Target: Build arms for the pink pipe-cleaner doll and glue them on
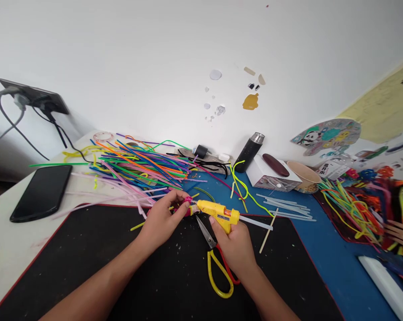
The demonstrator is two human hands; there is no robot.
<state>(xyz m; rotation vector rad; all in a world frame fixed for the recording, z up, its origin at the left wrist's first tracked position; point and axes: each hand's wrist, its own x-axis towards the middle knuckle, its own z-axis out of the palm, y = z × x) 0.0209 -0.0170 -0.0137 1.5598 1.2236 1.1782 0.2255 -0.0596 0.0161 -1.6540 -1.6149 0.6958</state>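
In my right hand (236, 243) is a yellow hot glue gun (213, 209), with a clear glue stick (256, 222) jutting from its back end. Its nozzle points left, at a small magenta piece (188, 199) that looks like bent pipe cleaner. My left hand (164, 217) pinches that piece between thumb and fingers; part of it is hidden by the fingers. Below the glue gun, scissors (219, 263) with one yellow and one red handle lie on the black mat (148, 276). A thin wooden stick (268, 232) rests to the right of my right hand.
Many coloured pipe cleaners (141, 165) lie heaped behind my left hand. A phone (41, 192) is at left. Toward the wall stand a black flask (250, 151), a white box (271, 178) and a bowl (303, 176). Several glue sticks (291, 207) lie at right, where another person's hand (401, 234) shows.
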